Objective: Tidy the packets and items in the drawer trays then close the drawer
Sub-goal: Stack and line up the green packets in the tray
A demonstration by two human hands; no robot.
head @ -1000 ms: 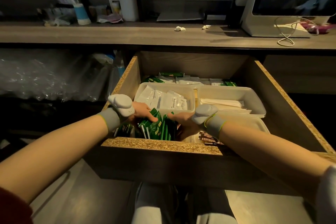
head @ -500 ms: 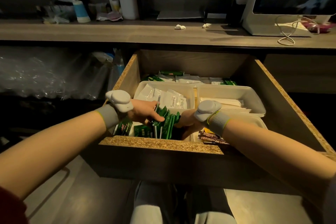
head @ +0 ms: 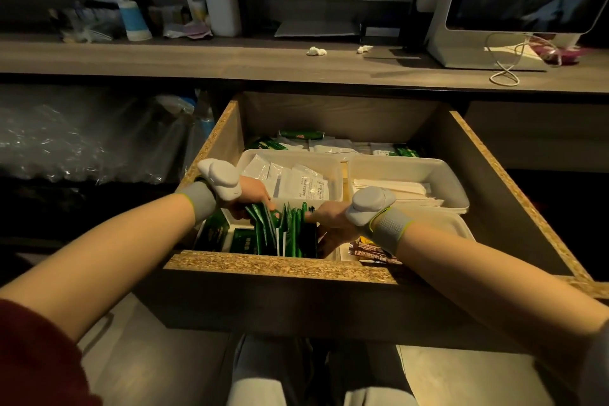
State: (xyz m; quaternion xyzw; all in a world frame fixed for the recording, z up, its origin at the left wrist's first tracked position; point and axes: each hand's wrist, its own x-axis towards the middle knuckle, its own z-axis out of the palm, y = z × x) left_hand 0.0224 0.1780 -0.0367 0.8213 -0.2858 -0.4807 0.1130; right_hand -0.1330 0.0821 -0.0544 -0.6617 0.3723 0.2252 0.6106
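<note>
While upright green packets (head: 286, 231) stand between them, both hands' grips clamp them.

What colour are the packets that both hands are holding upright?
The packets are green, with some white edges; the head view shows it.

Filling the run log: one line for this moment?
drawer: open | left hand, right hand: both grip green packets upright in front-left tray | stage: tidying
</note>
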